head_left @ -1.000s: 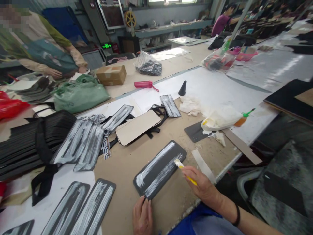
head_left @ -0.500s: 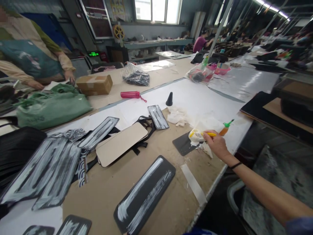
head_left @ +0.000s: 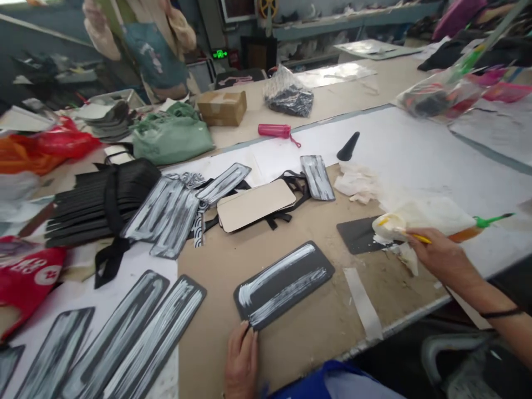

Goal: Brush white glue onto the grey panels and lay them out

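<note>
My right hand (head_left: pixel 444 260) is closed round a yellow-handled brush (head_left: pixel 420 238). The brush head is at a white, glue-smeared container (head_left: pixel 389 226) standing on a small dark board (head_left: pixel 356 235). At the lower middle, the fingers of my left hand (head_left: pixel 241 360) pinch the near left corner of a dark rounded panel (head_left: pixel 280 281). Two long streaks of white paste run along this panel, with dark surface between them. Beyond it a plain beige panel (head_left: pixel 256 206) lies on black straps. Several paste-streaked dark panels (head_left: pixel 155 338) lie to the left.
A black cone (head_left: pixel 348 147), crumpled cloth (head_left: pixel 357 183) and an orange bottle with a green cap (head_left: pixel 465 233) lie around the container. Farther back are a pink tube (head_left: pixel 274 131), a cardboard box (head_left: pixel 222 108) and a green bag (head_left: pixel 172 136). A person in an apron (head_left: pixel 155 55) stands across the table.
The view has swung left and down, bringing my left hand into sight at the panel's corner. My right hand keeps the brush at the container. The person opposite has raised both hands.
</note>
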Motion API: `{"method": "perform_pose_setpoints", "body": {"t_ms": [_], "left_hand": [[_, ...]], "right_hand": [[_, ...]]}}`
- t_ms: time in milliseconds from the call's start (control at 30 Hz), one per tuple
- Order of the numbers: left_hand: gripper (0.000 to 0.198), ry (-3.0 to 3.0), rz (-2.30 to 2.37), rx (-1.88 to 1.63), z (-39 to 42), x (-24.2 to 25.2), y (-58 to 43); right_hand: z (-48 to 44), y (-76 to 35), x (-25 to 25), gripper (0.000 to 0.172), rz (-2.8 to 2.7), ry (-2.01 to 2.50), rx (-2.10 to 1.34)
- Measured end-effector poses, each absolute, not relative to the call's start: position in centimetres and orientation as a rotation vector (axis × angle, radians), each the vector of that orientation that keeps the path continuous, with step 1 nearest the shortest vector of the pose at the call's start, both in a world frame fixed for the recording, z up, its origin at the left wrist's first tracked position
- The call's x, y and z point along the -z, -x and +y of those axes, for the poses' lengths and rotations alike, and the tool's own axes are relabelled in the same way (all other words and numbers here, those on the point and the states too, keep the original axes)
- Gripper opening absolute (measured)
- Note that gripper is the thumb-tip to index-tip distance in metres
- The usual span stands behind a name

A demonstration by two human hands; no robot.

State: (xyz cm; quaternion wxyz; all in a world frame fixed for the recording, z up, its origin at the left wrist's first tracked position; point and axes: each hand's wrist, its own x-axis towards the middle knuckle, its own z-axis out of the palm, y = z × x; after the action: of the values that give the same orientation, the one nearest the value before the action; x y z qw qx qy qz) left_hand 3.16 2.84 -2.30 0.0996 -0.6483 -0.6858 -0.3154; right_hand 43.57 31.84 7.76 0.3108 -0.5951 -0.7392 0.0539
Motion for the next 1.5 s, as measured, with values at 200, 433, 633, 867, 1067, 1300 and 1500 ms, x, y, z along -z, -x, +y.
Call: {"method": "perform_pose_setpoints", "body": {"t_ms": [200,433,633,867,1067,1300,1500], "left_hand": [[0.016,1.91,-2.023,0.976,2.8,1.8,-3.2],[0.017,1.912,-1.995,1.018,2.8,2.1,-3.0],[0.017,1.866,-1.992,1.013,2.9,1.9,-3.2],[0.016,1.796,-2.008,0.968,2.7,1.9,-3.6],[0.016,1.77,-2.085,0.979,2.7,1.4,-3.6],[0.014,1.864,-2.059,1.012,2.6,2.0,-2.9],[0.013,1.919,-2.028,1.017,2.7,2.2,-2.3]], "right_hand": [[29.0,-43.6,-9.5,0.031,-1.472,1.871,-0.294],[25.0,-33.6,-8.5,0.039,-1.343,1.483,-1.047],[24.4,-29.1,-7.6,0.035,-1.712,1.448,-0.873],[20.5,-24.6,-6.9,0.021,-2.108,1.138,-0.571],[14.7,-18.4,-6.7,0.015,-2.112,0.914,-0.814],[12.3,-14.0,-6.1,0.027,-1.779,1.135,-1.34],[16.3,-18.2,-4.8,0.041,-1.543,1.381,-1.178]]}}
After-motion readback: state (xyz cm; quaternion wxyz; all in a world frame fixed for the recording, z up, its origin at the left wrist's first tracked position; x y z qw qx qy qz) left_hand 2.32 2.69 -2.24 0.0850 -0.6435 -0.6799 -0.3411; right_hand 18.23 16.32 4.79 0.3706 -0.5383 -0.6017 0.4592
